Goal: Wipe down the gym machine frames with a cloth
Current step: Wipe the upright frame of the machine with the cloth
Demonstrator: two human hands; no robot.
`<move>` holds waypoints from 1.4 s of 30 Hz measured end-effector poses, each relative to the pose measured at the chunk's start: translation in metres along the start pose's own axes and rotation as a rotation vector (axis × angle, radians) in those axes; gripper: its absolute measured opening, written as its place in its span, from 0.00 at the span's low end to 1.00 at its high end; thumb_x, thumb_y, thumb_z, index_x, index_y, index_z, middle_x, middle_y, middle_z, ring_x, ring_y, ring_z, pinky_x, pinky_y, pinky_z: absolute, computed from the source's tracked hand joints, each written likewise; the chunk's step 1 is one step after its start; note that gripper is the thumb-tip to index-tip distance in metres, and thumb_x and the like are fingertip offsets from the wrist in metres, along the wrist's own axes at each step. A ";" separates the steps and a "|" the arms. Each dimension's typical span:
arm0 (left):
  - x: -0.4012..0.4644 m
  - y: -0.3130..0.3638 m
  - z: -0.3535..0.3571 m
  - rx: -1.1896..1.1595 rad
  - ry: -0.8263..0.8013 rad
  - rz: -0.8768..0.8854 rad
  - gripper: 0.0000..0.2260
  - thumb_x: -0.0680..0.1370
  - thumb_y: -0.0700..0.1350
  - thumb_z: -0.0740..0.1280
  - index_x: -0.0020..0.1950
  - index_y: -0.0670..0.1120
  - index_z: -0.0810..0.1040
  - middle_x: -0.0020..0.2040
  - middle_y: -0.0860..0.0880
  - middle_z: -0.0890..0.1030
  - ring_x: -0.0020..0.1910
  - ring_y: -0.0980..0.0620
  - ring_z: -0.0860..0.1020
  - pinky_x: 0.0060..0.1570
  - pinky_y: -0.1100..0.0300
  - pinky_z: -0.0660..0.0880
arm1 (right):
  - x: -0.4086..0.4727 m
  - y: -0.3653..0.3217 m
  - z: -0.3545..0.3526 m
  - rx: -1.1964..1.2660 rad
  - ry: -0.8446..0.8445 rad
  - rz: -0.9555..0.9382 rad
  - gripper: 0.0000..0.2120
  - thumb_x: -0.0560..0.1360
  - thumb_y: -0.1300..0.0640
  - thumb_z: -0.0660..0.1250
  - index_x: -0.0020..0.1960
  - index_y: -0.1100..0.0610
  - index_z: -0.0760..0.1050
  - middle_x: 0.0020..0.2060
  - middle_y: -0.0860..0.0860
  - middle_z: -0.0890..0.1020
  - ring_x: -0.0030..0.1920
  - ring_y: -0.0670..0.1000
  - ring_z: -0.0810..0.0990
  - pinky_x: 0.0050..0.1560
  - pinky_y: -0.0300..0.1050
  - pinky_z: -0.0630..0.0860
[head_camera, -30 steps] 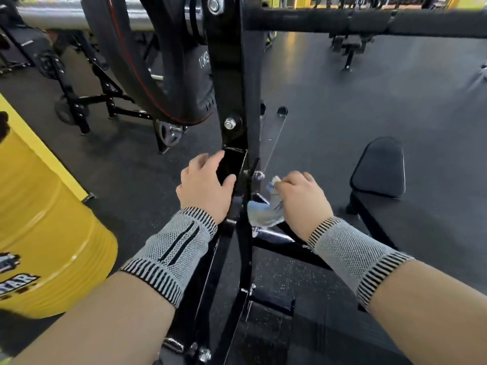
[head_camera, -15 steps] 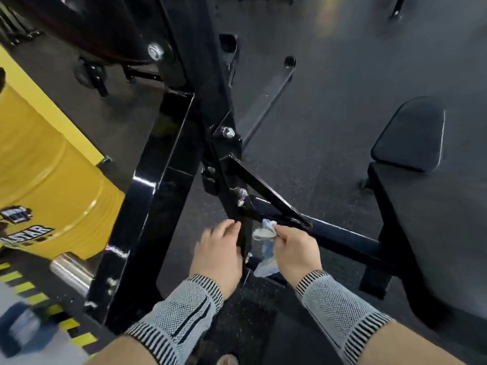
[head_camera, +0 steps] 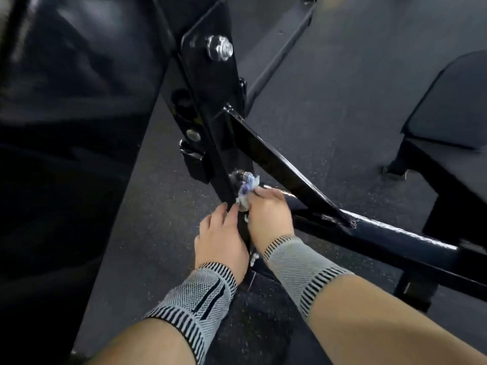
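Note:
A glossy black machine frame post (head_camera: 210, 83) runs down the middle, with a diagonal brace (head_camera: 279, 164) and a low crossbar (head_camera: 390, 238) joining it to the right. My right hand (head_camera: 268, 214) grips a small crumpled white and blue cloth (head_camera: 246, 192) and holds it against the post just below a bolt (head_camera: 241, 176). My left hand (head_camera: 220, 238) rests with straight fingers on the post's left side, right beside the cloth. Both wrists wear grey striped sleeves.
A wide black beam (head_camera: 71, 127) fills the left side. A large bolt (head_camera: 220, 48) sits high on the post. A black padded bench (head_camera: 453, 101) stands at the right on the dark rubber floor (head_camera: 329, 83).
The view has dropped lower and closer to the post's base. Both hands slid down the post; the cloth now sits under the lower bolt. The yellow drum has left the view.

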State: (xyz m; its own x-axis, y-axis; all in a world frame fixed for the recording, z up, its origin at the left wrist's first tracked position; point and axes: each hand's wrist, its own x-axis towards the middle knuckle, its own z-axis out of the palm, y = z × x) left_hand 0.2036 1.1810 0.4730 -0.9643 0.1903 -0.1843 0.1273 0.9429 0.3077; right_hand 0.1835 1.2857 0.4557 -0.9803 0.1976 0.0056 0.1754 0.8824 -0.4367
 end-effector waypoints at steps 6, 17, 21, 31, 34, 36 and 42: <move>0.017 -0.012 0.012 -0.085 -0.021 -0.040 0.29 0.78 0.42 0.59 0.77 0.58 0.55 0.76 0.52 0.58 0.72 0.48 0.57 0.70 0.47 0.64 | 0.000 0.001 0.021 -0.182 -0.035 -0.017 0.24 0.81 0.54 0.54 0.76 0.54 0.56 0.76 0.47 0.55 0.73 0.54 0.53 0.69 0.53 0.57; 0.010 -0.020 0.023 -0.120 0.006 0.054 0.31 0.78 0.38 0.60 0.76 0.60 0.56 0.74 0.51 0.58 0.70 0.49 0.60 0.68 0.49 0.66 | 0.002 0.016 0.023 -0.014 0.235 -0.055 0.14 0.69 0.64 0.73 0.54 0.56 0.81 0.56 0.51 0.82 0.61 0.55 0.78 0.60 0.56 0.75; 0.026 -0.005 0.028 -0.563 -0.070 -0.173 0.17 0.79 0.43 0.62 0.67 0.53 0.72 0.61 0.49 0.77 0.56 0.48 0.76 0.59 0.51 0.75 | 0.009 0.020 0.021 0.060 0.312 -0.049 0.05 0.69 0.64 0.73 0.46 0.59 0.83 0.46 0.51 0.84 0.51 0.53 0.80 0.51 0.43 0.73; 0.024 -0.004 0.028 -0.621 -0.104 -0.293 0.05 0.78 0.42 0.65 0.45 0.51 0.76 0.40 0.52 0.80 0.40 0.52 0.80 0.42 0.58 0.78 | -0.042 0.014 0.015 0.421 0.322 0.206 0.07 0.76 0.60 0.67 0.51 0.56 0.83 0.42 0.47 0.80 0.38 0.45 0.77 0.40 0.36 0.75; 0.023 -0.004 0.027 -0.681 0.002 -0.395 0.06 0.78 0.40 0.63 0.44 0.50 0.76 0.42 0.50 0.80 0.38 0.52 0.78 0.39 0.57 0.77 | -0.051 0.015 0.018 0.553 0.158 0.453 0.05 0.76 0.56 0.66 0.45 0.53 0.80 0.36 0.45 0.81 0.34 0.44 0.76 0.35 0.35 0.70; 0.024 -0.003 0.023 -0.725 0.046 -0.418 0.09 0.78 0.40 0.64 0.40 0.53 0.75 0.40 0.53 0.78 0.35 0.56 0.75 0.34 0.61 0.71 | -0.052 0.013 0.020 0.660 0.097 0.539 0.05 0.76 0.57 0.65 0.43 0.53 0.78 0.34 0.45 0.79 0.33 0.45 0.74 0.36 0.40 0.71; 0.020 -0.004 0.018 -0.785 0.033 -0.336 0.07 0.77 0.44 0.67 0.40 0.50 0.74 0.37 0.52 0.78 0.32 0.57 0.73 0.30 0.66 0.67 | -0.038 0.004 0.009 0.810 0.255 0.533 0.04 0.77 0.57 0.65 0.44 0.50 0.75 0.36 0.46 0.81 0.38 0.46 0.79 0.45 0.46 0.78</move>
State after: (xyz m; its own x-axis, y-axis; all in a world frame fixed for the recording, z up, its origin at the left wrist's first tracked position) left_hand 0.1885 1.1861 0.4514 -0.9298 -0.0851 -0.3580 -0.3528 0.4831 0.8014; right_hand 0.2210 1.2780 0.4460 -0.7265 0.6517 -0.2180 0.3778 0.1137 -0.9189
